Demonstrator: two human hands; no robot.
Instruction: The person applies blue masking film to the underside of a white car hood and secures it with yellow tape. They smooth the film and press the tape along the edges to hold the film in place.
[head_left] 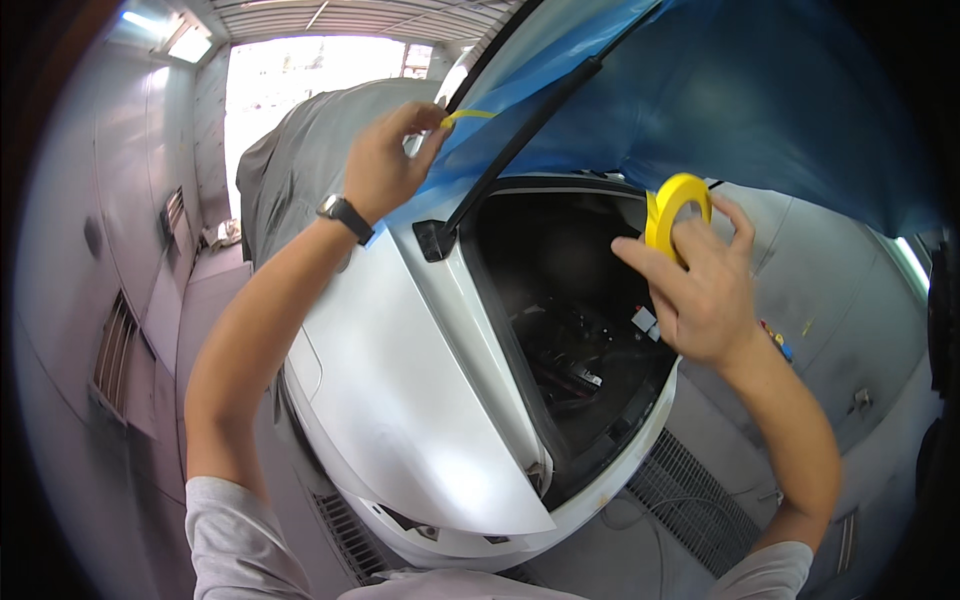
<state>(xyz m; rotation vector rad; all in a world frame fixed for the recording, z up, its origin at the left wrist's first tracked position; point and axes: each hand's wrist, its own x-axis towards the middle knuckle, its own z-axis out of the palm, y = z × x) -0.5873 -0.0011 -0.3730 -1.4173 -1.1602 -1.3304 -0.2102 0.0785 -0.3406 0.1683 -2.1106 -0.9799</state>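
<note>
My left hand [388, 160] is raised at the upper left, thumb and fingers pinched on the end of a narrow strip of yellow tape [474, 114]. The strip reaches right, against blue plastic film [760, 100] that hangs over the raised lid. On the right, my right hand [708, 295] holds a roll of yellow masking tape [660, 220], with fingers through its ring and the index finger stretched out. Between my hands a black lid strut [525, 145] rises from the white car body [400, 390]. Below it the dark trunk opening [570, 270] shows.
Grey sheeting [310, 150] covers the car farther off, before a bright doorway [300, 65]. Floor grates [690, 500] lie on both sides of the car's near end. A pale wall with vents [115, 345] stands left. A hose [660, 545] lies on the floor at right.
</note>
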